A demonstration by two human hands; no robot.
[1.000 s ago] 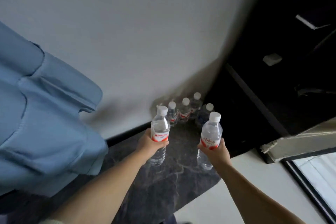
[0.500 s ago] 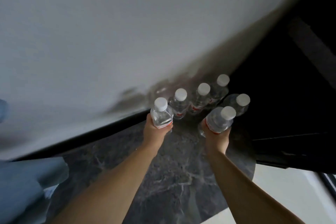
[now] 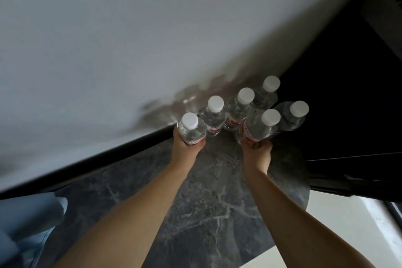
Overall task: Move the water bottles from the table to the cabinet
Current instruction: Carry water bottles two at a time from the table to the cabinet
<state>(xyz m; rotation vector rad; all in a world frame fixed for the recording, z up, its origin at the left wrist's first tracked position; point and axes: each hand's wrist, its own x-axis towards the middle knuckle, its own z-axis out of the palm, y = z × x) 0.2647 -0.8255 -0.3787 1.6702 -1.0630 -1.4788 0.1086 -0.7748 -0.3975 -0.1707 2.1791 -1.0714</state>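
Fingers of my left hand (image 3: 185,148) wrap one water bottle (image 3: 191,131) at the near end of the wall row, while my right hand (image 3: 256,152) grips a tilted second bottle (image 3: 258,129), both over the dark marble top (image 3: 195,213) beside four standing bottles (image 3: 214,115).

Four bottles (image 3: 237,106) stand against the wall (image 3: 130,39), behind two held bottles (image 3: 256,128).
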